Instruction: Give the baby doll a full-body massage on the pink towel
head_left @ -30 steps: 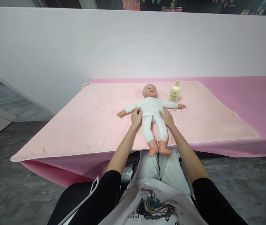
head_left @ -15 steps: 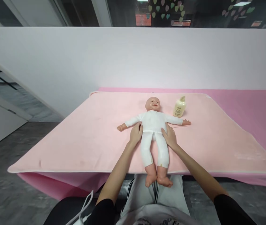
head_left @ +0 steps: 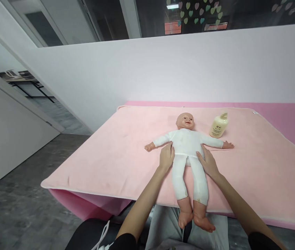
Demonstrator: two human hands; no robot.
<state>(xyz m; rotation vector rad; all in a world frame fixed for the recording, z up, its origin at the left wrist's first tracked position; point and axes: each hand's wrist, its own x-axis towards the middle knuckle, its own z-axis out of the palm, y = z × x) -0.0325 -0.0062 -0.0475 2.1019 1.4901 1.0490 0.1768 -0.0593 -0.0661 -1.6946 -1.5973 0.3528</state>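
Note:
A baby doll [head_left: 187, 142] in a white cloth suit lies face up on a pink blanket [head_left: 106, 156], its arms spread and its bare feet hanging past the front edge. My left hand [head_left: 166, 156] holds the doll's waist on the left, fingers curled against its side. Against the opposite side of the waist, my right hand [head_left: 209, 162] grips with its thumb over the front. Some fingertips of both hands are hidden by the doll. Beyond the doll's outstretched arm on the right stands a pale yellow pump bottle [head_left: 218, 125].
A white wall [head_left: 163, 69] rises behind the table, with windows above it. Darker pink cloth [head_left: 288, 118] shows under the blanket. At the left is a white door [head_left: 14, 128]. A white cable [head_left: 103, 236] lies near my left forearm.
The view has shifted left and tilted, so the doll, bottle and hands appear farther right and slightly lower. Both hands stay at the doll's waist.

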